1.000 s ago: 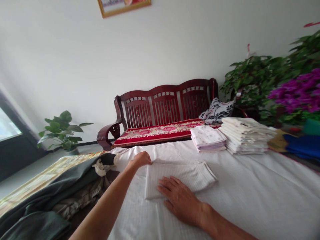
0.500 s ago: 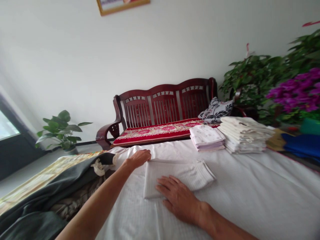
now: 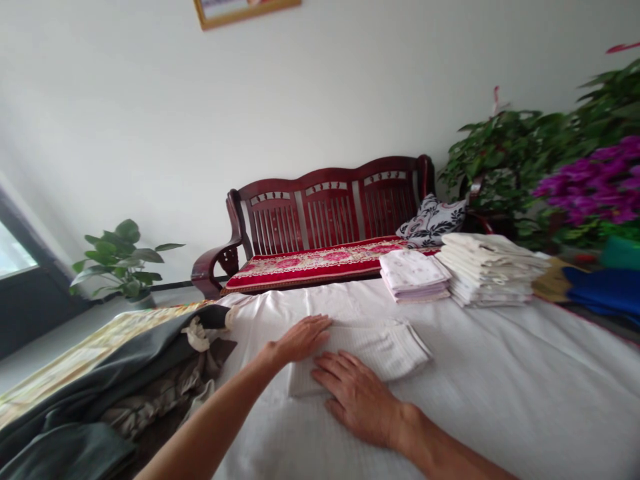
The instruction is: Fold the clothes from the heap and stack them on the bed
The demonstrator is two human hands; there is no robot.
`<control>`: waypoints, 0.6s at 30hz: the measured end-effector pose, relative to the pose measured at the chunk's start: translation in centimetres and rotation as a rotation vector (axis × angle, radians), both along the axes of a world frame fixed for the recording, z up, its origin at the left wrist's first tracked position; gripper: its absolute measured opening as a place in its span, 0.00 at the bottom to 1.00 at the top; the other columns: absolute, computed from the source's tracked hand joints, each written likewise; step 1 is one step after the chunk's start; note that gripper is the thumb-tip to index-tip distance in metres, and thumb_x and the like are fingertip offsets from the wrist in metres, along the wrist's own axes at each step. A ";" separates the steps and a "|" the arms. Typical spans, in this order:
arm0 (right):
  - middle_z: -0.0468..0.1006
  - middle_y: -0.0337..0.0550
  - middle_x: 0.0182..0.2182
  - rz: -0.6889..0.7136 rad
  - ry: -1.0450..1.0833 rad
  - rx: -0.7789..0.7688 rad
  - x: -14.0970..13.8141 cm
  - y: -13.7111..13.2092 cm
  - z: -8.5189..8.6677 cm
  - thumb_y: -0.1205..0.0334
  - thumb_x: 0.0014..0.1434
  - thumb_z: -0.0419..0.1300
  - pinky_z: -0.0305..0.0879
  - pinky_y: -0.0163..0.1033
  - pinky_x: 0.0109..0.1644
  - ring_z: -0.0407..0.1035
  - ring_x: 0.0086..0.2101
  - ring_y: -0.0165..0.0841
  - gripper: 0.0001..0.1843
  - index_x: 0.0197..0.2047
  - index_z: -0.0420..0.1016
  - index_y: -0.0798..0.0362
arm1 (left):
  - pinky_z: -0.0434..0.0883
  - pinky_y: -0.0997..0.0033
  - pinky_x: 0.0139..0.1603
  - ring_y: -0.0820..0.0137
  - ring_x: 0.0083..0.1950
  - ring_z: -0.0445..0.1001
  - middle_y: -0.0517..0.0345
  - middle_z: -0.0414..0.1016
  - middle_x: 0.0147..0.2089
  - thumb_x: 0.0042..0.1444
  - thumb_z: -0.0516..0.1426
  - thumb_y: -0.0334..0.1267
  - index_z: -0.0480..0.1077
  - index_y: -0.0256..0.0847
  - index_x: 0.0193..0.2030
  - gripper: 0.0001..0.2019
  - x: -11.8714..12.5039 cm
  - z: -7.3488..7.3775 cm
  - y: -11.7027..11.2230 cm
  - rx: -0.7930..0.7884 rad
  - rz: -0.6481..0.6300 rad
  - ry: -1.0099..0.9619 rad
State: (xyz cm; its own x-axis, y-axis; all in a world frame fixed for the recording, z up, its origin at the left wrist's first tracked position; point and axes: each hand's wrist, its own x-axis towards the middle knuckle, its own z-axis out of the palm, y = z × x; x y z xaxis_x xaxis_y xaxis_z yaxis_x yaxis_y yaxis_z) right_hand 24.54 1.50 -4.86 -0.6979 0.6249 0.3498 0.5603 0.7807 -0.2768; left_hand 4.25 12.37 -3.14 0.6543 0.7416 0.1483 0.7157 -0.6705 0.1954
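A folded white ribbed cloth (image 3: 385, 347) lies on the white-covered table (image 3: 500, 393). My left hand (image 3: 303, 337) rests flat on the cloth's left part, fingers stretched out toward the right. My right hand (image 3: 357, 393) lies palm down on the cloth's near edge, fingers spread. Neither hand grips anything. Farther back on the table stand a small stack of folded pale printed cloths (image 3: 414, 275) and a taller stack of folded cream cloths (image 3: 493, 268).
A heap of dark green and patterned fabric (image 3: 100, 380) lies at the left. Behind the table stands a dark red wooden bench (image 3: 320, 227) with a patterned cushion (image 3: 433, 221). Potted plants (image 3: 525, 160) and purple flowers (image 3: 595, 180) are at the right; a small plant (image 3: 123, 260) stands at the left.
My left hand has slid from the cloth's far left corner rightward onto the cloth, beside my right hand. The right hand has stayed in place.
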 end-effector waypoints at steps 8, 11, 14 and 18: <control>0.66 0.45 0.67 0.021 -0.008 -0.001 0.1 0.0 -0.2 0.53 0.68 0.54 0.47 0.50 0.73 0.58 0.66 0.40 0.25 0.66 0.67 0.48 | 0.50 0.43 0.74 0.53 0.77 0.51 0.47 0.54 0.76 0.72 0.44 0.48 0.54 0.41 0.74 0.28 0.1 -2.1 0.3 0.006 0.297 0.095; 0.69 0.46 0.66 0.018 0.011 0.015 0.3 0.0 -0.1 0.53 0.69 0.53 0.49 0.50 0.72 0.60 0.65 0.40 0.25 0.66 0.67 0.50 | 0.47 0.44 0.74 0.51 0.76 0.52 0.43 0.58 0.74 0.69 0.49 0.43 0.60 0.38 0.71 0.26 -0.1 -2.0 0.1 -0.065 0.506 -0.190; 0.71 0.49 0.64 -0.114 0.057 0.093 1.2 0.5 0.4 0.57 0.70 0.51 0.49 0.52 0.72 0.61 0.65 0.41 0.24 0.66 0.69 0.54 | 0.48 0.49 0.74 0.53 0.75 0.55 0.36 0.60 0.73 0.66 0.51 0.38 0.62 0.32 0.69 0.26 -1.2 -1.9 -0.6 -0.114 0.675 -0.456; 0.67 0.53 0.66 -0.410 0.015 0.236 3.5 2.2 0.8 0.59 0.69 0.50 0.46 0.57 0.72 0.57 0.67 0.44 0.25 0.66 0.67 0.55 | 0.59 0.55 0.70 0.56 0.71 0.63 0.39 0.68 0.67 0.61 0.52 0.33 0.63 0.35 0.67 0.27 -3.6 -1.6 -2.6 -0.164 0.793 -0.654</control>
State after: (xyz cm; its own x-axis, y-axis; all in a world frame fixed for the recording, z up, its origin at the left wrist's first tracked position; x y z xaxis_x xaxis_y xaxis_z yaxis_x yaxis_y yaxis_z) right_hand 28.01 3.72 -4.09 -0.4034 0.7504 0.5236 0.8329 0.5381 -0.1294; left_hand 0.66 9.82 -4.77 -0.2017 0.9667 0.1576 0.6608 0.0155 0.7504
